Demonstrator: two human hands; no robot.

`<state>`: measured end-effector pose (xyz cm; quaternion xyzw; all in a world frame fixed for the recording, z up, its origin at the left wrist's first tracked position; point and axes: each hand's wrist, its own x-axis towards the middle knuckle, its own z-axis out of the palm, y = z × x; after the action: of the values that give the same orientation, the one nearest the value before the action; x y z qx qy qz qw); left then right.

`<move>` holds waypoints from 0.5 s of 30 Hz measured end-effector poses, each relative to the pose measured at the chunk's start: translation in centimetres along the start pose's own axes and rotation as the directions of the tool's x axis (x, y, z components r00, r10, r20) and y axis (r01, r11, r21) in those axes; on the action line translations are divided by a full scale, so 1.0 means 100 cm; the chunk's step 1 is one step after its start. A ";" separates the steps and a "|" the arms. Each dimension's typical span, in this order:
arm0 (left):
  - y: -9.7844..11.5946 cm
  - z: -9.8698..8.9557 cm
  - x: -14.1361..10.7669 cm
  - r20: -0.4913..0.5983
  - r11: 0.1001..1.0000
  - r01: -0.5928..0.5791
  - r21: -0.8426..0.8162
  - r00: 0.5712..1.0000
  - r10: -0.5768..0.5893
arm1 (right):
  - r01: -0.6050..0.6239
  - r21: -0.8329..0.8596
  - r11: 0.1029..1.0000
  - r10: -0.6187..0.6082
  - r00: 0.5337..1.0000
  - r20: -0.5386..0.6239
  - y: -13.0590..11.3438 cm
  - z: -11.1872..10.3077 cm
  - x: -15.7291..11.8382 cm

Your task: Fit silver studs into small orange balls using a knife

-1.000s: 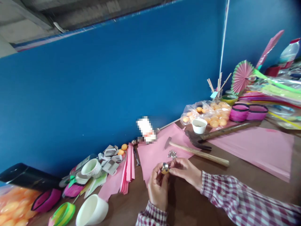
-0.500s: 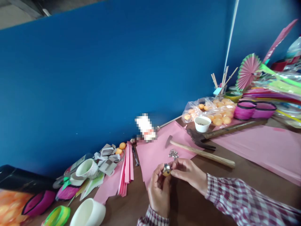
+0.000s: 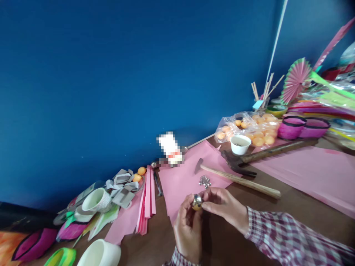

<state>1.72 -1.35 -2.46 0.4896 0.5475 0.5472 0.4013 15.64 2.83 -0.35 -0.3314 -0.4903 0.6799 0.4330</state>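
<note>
Blue wall (image 3: pixel 124 81) backs a brown counter (image 3: pixel 155 245), where a pink sheet (image 3: pixel 177 184) lies. Above the counter, just nearer than a small heap of shiny bits (image 3: pixel 204 181) on that sheet, the left hand (image 3: pixel 189 231) has a shiny metallic ball (image 3: pixel 196 202) clamped between thumb and fingers. At the ball's right side is the right hand (image 3: pixel 229 208), thumb and forefinger close together; I cannot tell whether they pinch anything. Behind it, a slim hammer (image 3: pixel 241 179) lies partly on the sheet, near a white cup (image 3: pixel 240 145).
</note>
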 end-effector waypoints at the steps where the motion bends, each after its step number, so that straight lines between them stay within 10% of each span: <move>1: 0.000 0.000 0.000 0.001 1.000 0.002 0.005 1.000 -0.002 | -0.001 -0.003 1.000 0.001 1.000 0.006 0.000 0.000 0.000; 15: 0.003 0.002 -0.001 -0.002 1.000 0.009 -0.025 1.000 -0.009 | 0.012 -0.013 1.000 -0.012 1.000 -0.008 0.000 0.000 0.001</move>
<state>1.92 -1.47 -2.21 0.4815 0.5431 0.5529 0.4093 15.57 2.94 -0.37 -0.3339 -0.4950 0.6729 0.4368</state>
